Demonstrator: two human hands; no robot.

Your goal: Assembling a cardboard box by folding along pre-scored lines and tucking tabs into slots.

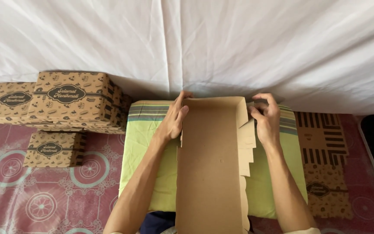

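Two hands [174,119] fold one cardboard box [213,164]

I seem to be working on the floor of a home: a patterned pink vinyl mat [44,195] lies under me, a green cushion [148,143] serves as my desk, a white sheet [195,43] drapes behind, and folded printed cardboard boxes [72,97] are stacked at my left.

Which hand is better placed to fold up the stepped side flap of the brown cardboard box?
Probably the right hand: it already touches the stepped side flap of the brown cardboard box. The left hand rests on the opposite edge.
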